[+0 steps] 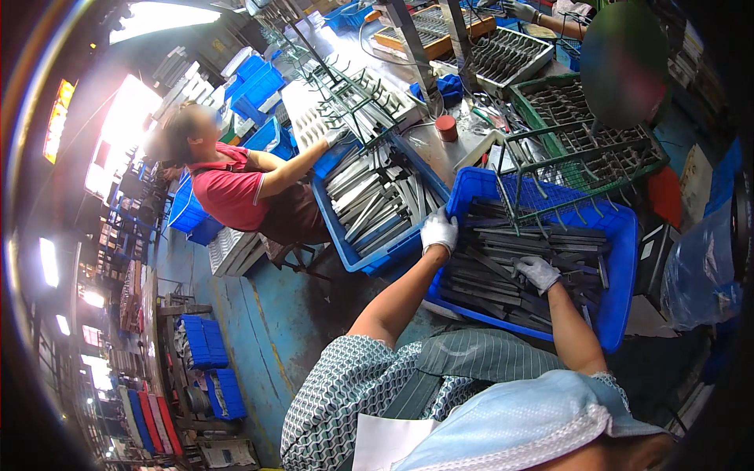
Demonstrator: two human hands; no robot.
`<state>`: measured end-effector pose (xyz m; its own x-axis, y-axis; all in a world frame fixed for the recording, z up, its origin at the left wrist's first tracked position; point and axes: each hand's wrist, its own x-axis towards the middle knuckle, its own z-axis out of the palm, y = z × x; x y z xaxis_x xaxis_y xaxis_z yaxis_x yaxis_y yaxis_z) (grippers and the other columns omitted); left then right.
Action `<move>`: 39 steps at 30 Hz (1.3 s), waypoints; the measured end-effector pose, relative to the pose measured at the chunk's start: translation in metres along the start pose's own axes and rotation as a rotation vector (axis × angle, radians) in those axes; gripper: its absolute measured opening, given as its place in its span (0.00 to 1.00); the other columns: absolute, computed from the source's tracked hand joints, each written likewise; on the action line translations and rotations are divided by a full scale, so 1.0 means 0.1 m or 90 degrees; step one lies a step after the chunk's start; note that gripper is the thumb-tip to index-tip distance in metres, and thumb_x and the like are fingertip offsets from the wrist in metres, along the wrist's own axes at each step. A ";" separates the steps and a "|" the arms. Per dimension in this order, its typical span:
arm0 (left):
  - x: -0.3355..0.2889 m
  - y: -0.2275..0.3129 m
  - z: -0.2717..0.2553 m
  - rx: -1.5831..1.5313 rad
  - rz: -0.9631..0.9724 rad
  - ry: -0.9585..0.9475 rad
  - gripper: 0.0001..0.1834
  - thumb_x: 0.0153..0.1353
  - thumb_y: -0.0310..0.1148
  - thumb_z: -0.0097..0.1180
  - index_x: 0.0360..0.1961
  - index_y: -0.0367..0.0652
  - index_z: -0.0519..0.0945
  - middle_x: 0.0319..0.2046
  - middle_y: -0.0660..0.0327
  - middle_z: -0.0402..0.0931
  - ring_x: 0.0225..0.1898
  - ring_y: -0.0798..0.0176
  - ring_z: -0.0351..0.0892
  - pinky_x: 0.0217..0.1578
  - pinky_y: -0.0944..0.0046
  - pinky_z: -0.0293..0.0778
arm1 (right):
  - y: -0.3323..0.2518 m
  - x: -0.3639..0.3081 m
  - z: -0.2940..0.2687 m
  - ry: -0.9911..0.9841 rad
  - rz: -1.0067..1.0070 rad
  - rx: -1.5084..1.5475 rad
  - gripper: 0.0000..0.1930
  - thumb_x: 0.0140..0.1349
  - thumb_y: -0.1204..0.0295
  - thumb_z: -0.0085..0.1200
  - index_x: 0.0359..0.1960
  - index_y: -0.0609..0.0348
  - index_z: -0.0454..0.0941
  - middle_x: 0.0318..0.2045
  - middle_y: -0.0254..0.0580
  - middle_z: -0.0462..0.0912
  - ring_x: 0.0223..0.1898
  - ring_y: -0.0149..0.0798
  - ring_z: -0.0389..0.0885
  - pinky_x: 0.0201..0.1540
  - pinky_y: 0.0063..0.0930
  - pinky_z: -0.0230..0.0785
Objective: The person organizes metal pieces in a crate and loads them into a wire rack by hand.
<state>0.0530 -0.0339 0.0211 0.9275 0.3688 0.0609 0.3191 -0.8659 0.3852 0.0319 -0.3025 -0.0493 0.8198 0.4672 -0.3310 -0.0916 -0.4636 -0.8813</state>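
A deep blue plastic bin stands in front of me, filled with dark, flat metal strips. My left hand, in a pale glove, is closed over the bin's left rim, near the lighter blue crate beside it. Inside the bin, my gloved right hand rests among the strips, its fingers bent round some of them; their tips are partly hidden. A green wire rack with hooks overhangs the bin's far side.
A lighter blue crate of shinier strips adjoins on the left, where a co-worker in red reaches toward a second hooked rack. Beyond are a metal workbench, a red round container and a green tray of dark parts. Another gloved hand shows far right.
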 end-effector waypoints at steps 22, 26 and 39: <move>0.00 0.03 -0.03 -0.008 -0.022 -0.010 0.20 0.52 0.42 0.48 0.45 0.44 0.71 0.38 0.49 0.73 0.41 0.49 0.74 0.42 0.54 0.70 | -0.22 -0.11 -0.04 -0.046 0.035 0.053 0.18 0.59 0.57 0.46 0.25 0.59 0.78 0.19 0.33 0.76 0.22 0.26 0.71 0.27 0.21 0.63; 0.02 0.01 -0.02 0.000 -0.024 -0.018 0.21 0.52 0.42 0.48 0.46 0.45 0.71 0.38 0.49 0.73 0.41 0.49 0.74 0.42 0.54 0.70 | -0.21 -0.10 -0.02 -0.047 0.038 0.076 0.17 0.59 0.58 0.46 0.24 0.59 0.78 0.18 0.32 0.76 0.20 0.25 0.71 0.25 0.20 0.62; -0.01 0.03 -0.03 -0.011 -0.018 -0.013 0.21 0.51 0.42 0.48 0.46 0.44 0.71 0.39 0.49 0.73 0.41 0.49 0.74 0.42 0.54 0.70 | -0.21 -0.10 -0.02 -0.040 0.017 0.094 0.17 0.59 0.58 0.46 0.23 0.59 0.77 0.19 0.32 0.76 0.21 0.25 0.71 0.26 0.21 0.62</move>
<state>0.0526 -0.0356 0.0249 0.9221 0.3856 0.0315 0.3414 -0.8494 0.4025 0.0262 -0.2990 -0.0268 0.7790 0.5046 -0.3721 -0.1990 -0.3639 -0.9100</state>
